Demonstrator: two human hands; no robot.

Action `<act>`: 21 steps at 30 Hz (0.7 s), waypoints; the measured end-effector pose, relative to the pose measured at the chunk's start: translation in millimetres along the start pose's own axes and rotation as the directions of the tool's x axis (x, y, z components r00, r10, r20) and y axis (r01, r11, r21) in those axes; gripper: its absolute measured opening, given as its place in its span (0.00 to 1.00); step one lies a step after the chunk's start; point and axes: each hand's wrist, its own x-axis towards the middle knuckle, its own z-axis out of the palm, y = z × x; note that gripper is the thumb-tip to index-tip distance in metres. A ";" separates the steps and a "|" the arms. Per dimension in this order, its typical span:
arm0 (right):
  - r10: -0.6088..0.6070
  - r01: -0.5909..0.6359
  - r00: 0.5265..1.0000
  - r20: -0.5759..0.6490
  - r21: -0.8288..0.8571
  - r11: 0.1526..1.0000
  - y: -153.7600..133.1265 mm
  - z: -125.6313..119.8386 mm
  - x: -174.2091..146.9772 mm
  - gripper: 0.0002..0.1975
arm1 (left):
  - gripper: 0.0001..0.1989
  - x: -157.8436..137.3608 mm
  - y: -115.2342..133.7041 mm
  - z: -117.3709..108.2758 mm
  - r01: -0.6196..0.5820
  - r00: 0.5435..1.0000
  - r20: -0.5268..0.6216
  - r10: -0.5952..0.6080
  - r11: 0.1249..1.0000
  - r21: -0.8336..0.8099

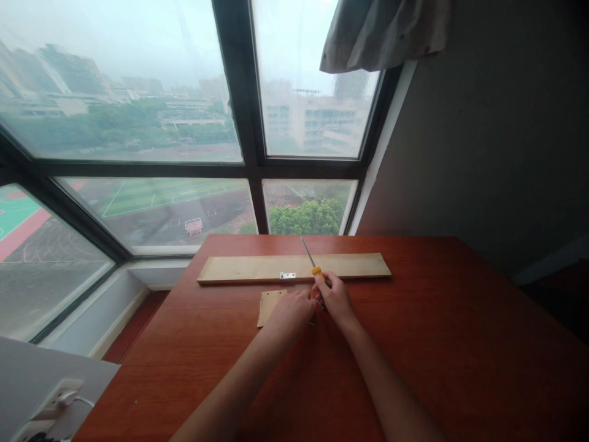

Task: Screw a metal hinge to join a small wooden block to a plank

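Observation:
My right hand [337, 301] is closed round the yellow handle of a screwdriver [316, 271], whose metal shaft points up and away over the board. Close beside it, my left hand [297, 309] has its fingers curled together low over the table; what they hold, if anything, is hidden. Small thin metal pieces [312, 323] lie by the left fingers, too small to name. A piece of cardboard [267, 310] with dark holes along its top edge lies partly under the left hand. Beyond both hands, a small silver metal bracket [288, 275] sits at the near edge of a long pale wooden board [243, 267].
The reddish-brown wooden table [437, 344] reaches up to the windows [304, 166]. A grey wall [473, 141] stands to the right, and a curtain [384, 37] hangs above. At lower left, a plug with a white cord [69, 399] sits in a wall socket.

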 end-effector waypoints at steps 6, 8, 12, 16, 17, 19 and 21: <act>0.010 -0.011 1.000 0.019 0.021 1.000 0.0 -1.1 1.0 0.21 | 0.15 -0.1 -3.1 6.8 -0.056 0.994 -0.096 0.056 0.998 0.003; 0.014 -0.015 1.000 0.022 0.027 1.000 0.5 -1.4 1.3 0.21 | 0.14 0.2 -9.0 8.4 -0.069 0.983 -0.173 0.059 0.996 -0.054; 0.022 -0.023 0.999 0.035 0.036 0.999 1.1 -1.0 1.4 0.21 | 0.11 3.6 -31.2 4.2 0.039 0.940 -0.322 -0.108 0.976 -0.212; 0.033 -0.035 0.998 0.045 0.044 0.998 0.7 -0.1 0.8 0.21 | 0.09 9.3 -56.7 -5.5 0.034 0.865 -0.464 -0.192 0.944 -0.327; 0.034 -0.036 0.998 0.046 0.047 0.998 0.7 0.1 0.7 0.21 | 0.08 10.9 -61.4 -7.3 0.041 0.849 -0.485 -0.208 0.942 -0.333; 0.034 -0.036 0.998 0.046 0.050 0.998 0.8 0.3 0.7 0.21 | 0.08 13.9 -67.8 -9.0 0.050 0.840 -0.497 -0.220 0.942 -0.333; 0.035 -0.038 0.998 0.043 0.052 0.998 1.0 0.5 0.7 0.21 | 0.08 16.7 -70.7 -8.3 0.068 0.847 -0.481 -0.225 0.944 -0.323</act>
